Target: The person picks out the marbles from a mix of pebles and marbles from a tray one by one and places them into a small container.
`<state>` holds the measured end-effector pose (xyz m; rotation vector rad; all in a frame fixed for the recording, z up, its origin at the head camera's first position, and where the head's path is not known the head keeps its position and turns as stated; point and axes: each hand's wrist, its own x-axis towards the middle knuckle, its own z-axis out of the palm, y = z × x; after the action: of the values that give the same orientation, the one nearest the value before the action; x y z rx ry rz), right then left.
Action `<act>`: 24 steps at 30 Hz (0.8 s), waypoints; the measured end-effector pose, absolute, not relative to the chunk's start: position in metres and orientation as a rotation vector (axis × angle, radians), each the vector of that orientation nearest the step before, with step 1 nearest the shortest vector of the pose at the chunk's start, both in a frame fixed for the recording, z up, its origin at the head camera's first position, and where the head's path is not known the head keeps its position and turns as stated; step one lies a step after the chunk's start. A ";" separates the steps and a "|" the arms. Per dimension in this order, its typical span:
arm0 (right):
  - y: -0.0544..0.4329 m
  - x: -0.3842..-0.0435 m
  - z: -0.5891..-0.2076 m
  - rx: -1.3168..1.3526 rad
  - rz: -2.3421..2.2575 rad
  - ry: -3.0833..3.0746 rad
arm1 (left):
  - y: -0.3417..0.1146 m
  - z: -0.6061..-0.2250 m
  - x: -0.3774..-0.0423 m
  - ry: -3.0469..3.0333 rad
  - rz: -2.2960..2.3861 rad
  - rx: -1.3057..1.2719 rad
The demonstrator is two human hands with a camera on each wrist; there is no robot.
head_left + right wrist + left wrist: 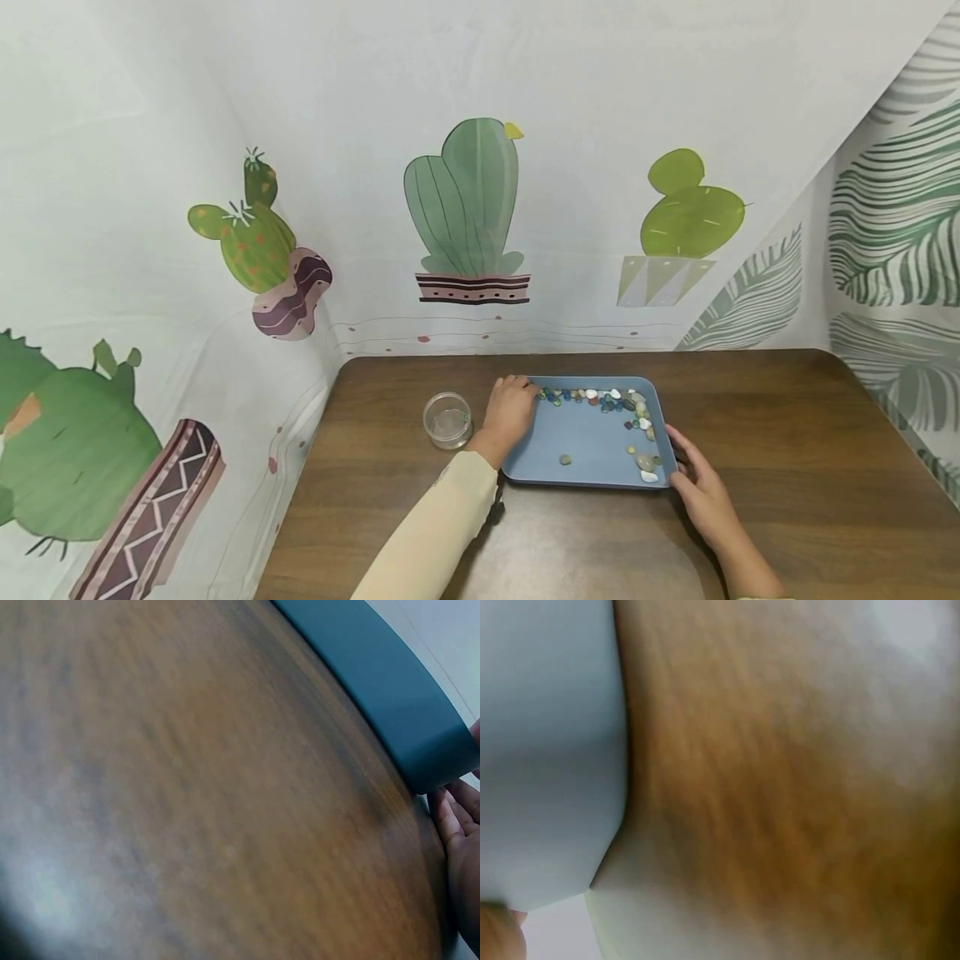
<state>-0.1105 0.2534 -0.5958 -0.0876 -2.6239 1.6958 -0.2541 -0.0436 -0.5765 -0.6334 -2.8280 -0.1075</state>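
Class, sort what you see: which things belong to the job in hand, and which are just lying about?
In the job:
blue tray
small stones in it
left hand and right hand, holding it

Apparently not:
clear round container, untouched
wooden table
cactus-print cloth

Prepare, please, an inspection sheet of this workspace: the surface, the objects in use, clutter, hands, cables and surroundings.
Surface: brown wood-look table, with some glare in the wrist views.
Objects in use: blue tray with colored stones, mostly along its far and right sides; one stone lies alone near the near edge. Clear round container stands left of the tray; contents hard to tell.
Clutter: small dark object beside the left sleeve, unidentified.
Hands: left hand grips the tray's left side; right hand grips its right side.
Cables: nothing seen.
Surroundings: pale backdrop with cactus prints; leaf-patterned backdrop at right.
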 end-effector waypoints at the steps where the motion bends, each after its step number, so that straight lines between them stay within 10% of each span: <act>1: 0.253 -0.111 -0.596 -0.092 1.690 -2.628 | -0.044 -0.576 -0.254 -2.823 -0.110 -0.633; 24: 0.252 -0.111 -0.595 -0.090 1.697 -2.615 | -0.052 -0.574 -0.252 -2.732 -0.508 -0.591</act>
<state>-0.1108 0.2524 -0.5947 -0.0901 -2.6152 1.6973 -0.2522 -0.0520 -0.5736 -0.5905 -2.7317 -0.5083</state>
